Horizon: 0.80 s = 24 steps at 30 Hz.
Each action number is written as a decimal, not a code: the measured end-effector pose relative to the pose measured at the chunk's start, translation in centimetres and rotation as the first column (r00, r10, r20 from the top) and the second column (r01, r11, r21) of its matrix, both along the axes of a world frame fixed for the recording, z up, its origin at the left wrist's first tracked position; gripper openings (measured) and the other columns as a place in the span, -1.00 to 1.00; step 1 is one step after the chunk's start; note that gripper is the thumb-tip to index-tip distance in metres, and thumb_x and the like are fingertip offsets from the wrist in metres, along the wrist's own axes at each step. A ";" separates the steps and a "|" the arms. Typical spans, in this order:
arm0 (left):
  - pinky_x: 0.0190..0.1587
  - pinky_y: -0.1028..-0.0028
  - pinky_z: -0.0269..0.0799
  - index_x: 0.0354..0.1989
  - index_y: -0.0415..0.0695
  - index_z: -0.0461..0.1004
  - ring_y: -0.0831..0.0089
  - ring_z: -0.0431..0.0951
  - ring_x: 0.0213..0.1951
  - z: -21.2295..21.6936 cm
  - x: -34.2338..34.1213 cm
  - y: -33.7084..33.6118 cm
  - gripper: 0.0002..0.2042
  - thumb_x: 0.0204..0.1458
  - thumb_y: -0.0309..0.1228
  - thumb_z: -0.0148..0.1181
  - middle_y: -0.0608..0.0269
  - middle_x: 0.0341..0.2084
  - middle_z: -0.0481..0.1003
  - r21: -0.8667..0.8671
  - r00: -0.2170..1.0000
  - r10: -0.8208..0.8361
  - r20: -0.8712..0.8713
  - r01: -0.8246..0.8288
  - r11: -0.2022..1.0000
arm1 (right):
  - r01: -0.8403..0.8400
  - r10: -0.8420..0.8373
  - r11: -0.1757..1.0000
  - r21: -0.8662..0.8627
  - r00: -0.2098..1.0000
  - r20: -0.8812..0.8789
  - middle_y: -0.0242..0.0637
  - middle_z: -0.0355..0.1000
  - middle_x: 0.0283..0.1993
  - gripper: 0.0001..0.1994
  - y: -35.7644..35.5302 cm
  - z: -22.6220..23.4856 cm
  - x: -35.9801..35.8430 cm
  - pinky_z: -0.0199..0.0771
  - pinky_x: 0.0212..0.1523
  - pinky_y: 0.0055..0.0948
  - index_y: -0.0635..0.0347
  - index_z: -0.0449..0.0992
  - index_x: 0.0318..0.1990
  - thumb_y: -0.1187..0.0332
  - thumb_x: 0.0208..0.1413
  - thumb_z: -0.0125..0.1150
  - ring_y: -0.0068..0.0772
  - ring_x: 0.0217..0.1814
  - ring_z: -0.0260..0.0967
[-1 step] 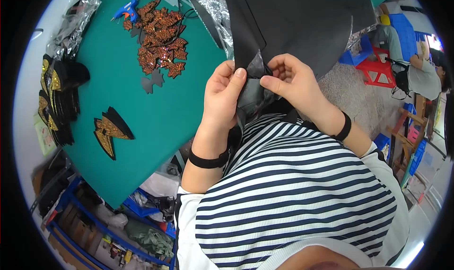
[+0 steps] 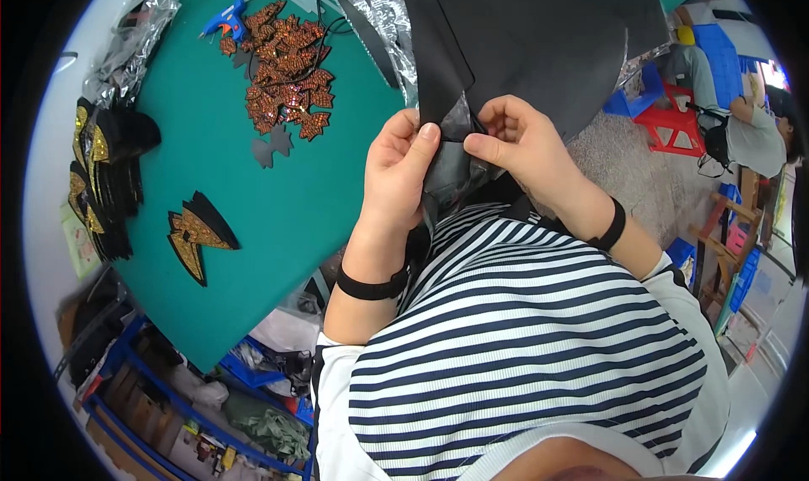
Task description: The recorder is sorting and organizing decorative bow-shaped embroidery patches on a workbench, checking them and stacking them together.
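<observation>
Between left hand [image 2: 394,168] and right hand [image 2: 529,151] (pinched) sits dark sheeting [image 2: 447,168].

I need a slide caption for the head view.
Left hand and right hand pinch dark material near a green table.

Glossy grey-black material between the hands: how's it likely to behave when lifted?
Probably floppy: the glossy grey-black material shows creases and folds between the left hand and right hand. Likely light for its size, since it looks thin, though its full extent is hidden. Perhaps slightly slippery, given the surface sheen.
</observation>
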<state>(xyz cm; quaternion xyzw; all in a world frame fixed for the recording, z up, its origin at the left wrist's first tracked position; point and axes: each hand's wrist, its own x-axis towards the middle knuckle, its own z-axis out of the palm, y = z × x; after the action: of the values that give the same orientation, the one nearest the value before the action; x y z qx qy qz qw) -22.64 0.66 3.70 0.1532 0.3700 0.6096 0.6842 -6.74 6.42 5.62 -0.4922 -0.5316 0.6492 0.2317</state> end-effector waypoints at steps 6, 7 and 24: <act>-0.32 0.65 0.38 -0.24 -0.26 0.34 0.64 0.44 -0.41 -0.2 0.1 0.9 -0.89 0.10 -0.52 -0.04 0.29 -0.40 0.46 -0.009 0.998 0.054 -0.043 -0.055 0.998 | 0.147 -0.200 0.930 -0.337 0.971 -0.130 -0.31 0.42 -0.29 -0.73 0.6 0.3 0.0 0.35 -0.33 -0.63 0.36 0.45 -0.20 0.37 -0.03 0.23 -0.59 -0.35 0.33; -0.32 0.65 0.38 -0.24 -0.26 0.34 0.64 0.44 -0.41 -0.3 0.3 1.0 -0.89 0.10 -0.52 -0.04 0.29 -0.40 0.46 -0.007 0.998 0.053 -0.042 -0.053 0.999 | 0.148 -0.201 0.931 -0.335 0.971 -0.130 -0.31 0.42 -0.29 -0.73 0.3 0.1 -0.2 0.35 -0.33 -0.63 0.36 0.45 -0.20 0.37 -0.03 0.23 -0.59 -0.35 0.33; -0.52 0.69 0.19 -0.33 -0.27 0.48 0.72 0.32 -0.53 -8.5 -6.5 3.5 -0.87 0.06 -0.52 0.00 0.41 -0.54 0.42 -0.111 0.721 0.245 -0.648 -0.408 0.906 | 0.346 -0.322 0.913 0.215 0.936 -0.140 -0.30 0.46 -0.32 -0.81 25.6 0.4 15.0 0.42 -0.32 -0.55 0.33 0.44 -0.22 0.39 0.08 0.08 -0.49 -0.36 0.42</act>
<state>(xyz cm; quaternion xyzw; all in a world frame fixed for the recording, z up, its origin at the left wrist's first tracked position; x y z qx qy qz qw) -29.12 4.16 -4.77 0.1908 0.6677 0.5856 0.4182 8.22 32.05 6.04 -0.5109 -0.5006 0.5563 0.4230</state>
